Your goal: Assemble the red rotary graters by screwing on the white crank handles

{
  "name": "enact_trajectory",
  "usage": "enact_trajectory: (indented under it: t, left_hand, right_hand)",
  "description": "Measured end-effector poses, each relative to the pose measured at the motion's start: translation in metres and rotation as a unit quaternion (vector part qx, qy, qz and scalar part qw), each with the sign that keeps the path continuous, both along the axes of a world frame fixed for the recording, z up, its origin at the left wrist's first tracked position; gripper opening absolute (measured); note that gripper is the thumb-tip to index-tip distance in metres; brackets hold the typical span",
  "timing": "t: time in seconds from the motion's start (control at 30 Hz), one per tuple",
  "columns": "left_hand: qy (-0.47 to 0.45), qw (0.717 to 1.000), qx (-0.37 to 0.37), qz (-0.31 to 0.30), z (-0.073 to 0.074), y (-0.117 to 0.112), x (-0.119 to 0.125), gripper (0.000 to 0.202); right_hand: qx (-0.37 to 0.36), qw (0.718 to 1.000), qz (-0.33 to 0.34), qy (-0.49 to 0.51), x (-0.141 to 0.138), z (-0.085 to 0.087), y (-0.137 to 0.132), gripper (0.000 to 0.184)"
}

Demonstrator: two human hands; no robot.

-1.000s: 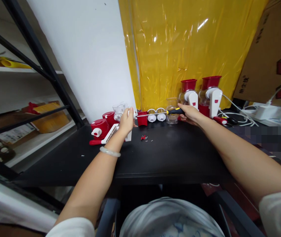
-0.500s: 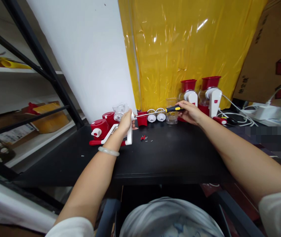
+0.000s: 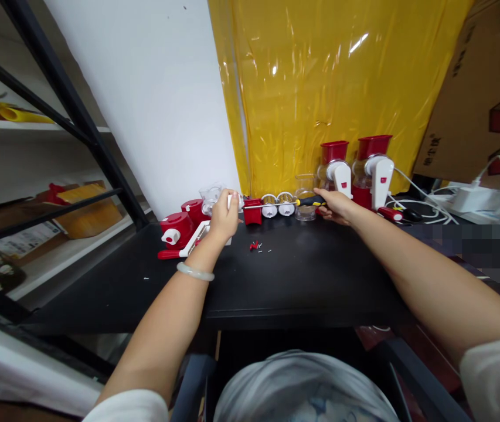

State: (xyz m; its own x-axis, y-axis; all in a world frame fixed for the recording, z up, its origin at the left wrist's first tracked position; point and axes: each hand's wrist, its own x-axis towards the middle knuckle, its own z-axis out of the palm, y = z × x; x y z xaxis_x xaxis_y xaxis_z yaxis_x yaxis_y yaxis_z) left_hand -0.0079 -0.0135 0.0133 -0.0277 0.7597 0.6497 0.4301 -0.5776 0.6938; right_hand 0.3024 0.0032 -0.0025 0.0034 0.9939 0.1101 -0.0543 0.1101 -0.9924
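My left hand (image 3: 224,217) is closed around a white plastic crank part (image 3: 231,202) at the far side of the black table (image 3: 302,275). My right hand (image 3: 335,205) grips a screwdriver (image 3: 285,203) with a black and yellow handle; its shaft lies level and its tip reaches the white part. Red and white grinder pieces (image 3: 178,231) lie just left of my left hand. A few small screws (image 3: 256,246) lie loose on the table below the screwdriver.
Two assembled red and white grinders (image 3: 366,170) stand at the back by the yellow plastic sheet (image 3: 333,82). White drum parts (image 3: 277,204) and a clear cup (image 3: 305,202) sit between them and my hands. Cables and a power strip (image 3: 473,202) lie right; black shelving (image 3: 47,164) stands left.
The screwdriver has levelled out and my right hand has dropped slightly. My left hand has shifted on the white part, which it had tilted down half a second ago.
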Motion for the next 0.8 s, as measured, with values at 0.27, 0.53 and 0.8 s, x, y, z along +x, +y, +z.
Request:
enact_trajectory:
  t: [0.27, 0.53, 0.8]
  left_hand:
    - [-0.045, 0.997, -0.069, -0.008, 0.000, 0.010, 0.001, 0.039]
    - [-0.162, 0.955, -0.245, -0.044, 0.007, 0.007, 0.007, 0.040]
    - [-0.134, 0.968, -0.210, -0.019, 0.004, 0.008, 0.007, 0.038]
  right_hand:
    - [0.079, 0.996, -0.010, 0.026, -0.002, -0.001, 0.004, 0.040]
    - [0.158, 0.985, -0.051, 0.038, -0.004, 0.011, -0.004, 0.032]
    - [0.077, 0.992, -0.023, 0.095, -0.007, 0.013, -0.005, 0.029]
